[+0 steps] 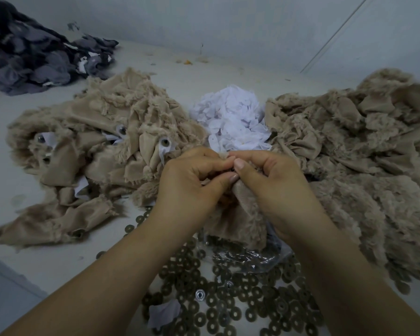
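Dark ring washers (250, 314) all over the table up close. Right above them, the left hand (192, 183) and right hand (277, 190) pinch the top of a beige plush piece (240, 221), fingertips pressed together, white scraps (230, 122) just behind.

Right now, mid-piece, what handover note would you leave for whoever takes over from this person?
Left hand and right hand both pinch the top of one tan plush piece, thumbs together; what sits between them is hidden.
Left plush pile: pieces with eyes already fitted.
Right plush pile: no eyes visible, probably still to do.
White patches lie behind the hands; ring washers and a clear bag lie in front.
Remaining: finish this piece, then likely the right pile.
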`<state>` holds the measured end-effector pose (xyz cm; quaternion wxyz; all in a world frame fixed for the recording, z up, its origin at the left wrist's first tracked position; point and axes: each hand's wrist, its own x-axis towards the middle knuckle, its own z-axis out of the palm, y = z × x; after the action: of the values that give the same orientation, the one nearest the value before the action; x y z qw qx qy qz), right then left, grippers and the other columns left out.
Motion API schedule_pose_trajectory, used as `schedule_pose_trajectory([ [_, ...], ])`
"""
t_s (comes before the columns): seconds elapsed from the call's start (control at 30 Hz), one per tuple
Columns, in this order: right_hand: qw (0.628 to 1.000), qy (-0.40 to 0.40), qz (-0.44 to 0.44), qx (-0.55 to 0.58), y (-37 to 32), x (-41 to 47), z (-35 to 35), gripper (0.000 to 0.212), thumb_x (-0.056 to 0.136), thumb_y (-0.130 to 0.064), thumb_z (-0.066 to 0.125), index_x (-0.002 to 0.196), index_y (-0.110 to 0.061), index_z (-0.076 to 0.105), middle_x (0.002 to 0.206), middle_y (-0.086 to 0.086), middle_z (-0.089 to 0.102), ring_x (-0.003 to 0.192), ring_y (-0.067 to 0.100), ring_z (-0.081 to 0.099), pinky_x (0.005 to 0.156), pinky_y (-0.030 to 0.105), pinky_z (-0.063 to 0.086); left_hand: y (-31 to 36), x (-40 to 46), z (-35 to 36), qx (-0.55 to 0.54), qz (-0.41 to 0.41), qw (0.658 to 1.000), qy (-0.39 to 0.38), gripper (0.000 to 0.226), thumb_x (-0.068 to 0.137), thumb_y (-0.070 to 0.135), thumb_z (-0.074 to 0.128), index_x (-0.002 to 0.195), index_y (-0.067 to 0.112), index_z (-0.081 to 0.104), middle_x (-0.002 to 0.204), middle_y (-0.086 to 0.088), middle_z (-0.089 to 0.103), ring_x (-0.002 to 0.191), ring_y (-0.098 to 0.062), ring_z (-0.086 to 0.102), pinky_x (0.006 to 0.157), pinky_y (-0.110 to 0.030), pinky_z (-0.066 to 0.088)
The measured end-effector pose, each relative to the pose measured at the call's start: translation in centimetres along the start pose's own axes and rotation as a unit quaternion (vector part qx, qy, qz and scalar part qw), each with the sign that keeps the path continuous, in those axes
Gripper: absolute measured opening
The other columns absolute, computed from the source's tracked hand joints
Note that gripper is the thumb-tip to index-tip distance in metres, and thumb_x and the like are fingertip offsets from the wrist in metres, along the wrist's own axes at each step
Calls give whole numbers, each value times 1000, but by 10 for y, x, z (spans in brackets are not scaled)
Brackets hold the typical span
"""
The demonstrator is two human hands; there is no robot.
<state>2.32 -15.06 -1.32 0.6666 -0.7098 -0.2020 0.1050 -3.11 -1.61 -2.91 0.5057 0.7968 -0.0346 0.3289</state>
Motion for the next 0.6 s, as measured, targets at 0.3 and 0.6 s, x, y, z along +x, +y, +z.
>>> schedule_pose_trajectory([
  [0.3,998,29,43,24,5,3,0,12,94,-17,67,98,-21,78,106,4,76,103,17,72,94,43,57,-3,-4,5,-83,1,995,54,20,76,-2,78,83,16,74,83,-6,70,77,-22,70,72,-38,59],
  [0.6,999,47,20,-4,0,2,-1,14,94,-13,65,99,-20,77,97,-3,77,92,6,73,81,24,59,0,4,5,-57,-18,997,48,17,75,-1,80,89,7,77,83,-3,74,80,-15,71,74,-27,57],
])
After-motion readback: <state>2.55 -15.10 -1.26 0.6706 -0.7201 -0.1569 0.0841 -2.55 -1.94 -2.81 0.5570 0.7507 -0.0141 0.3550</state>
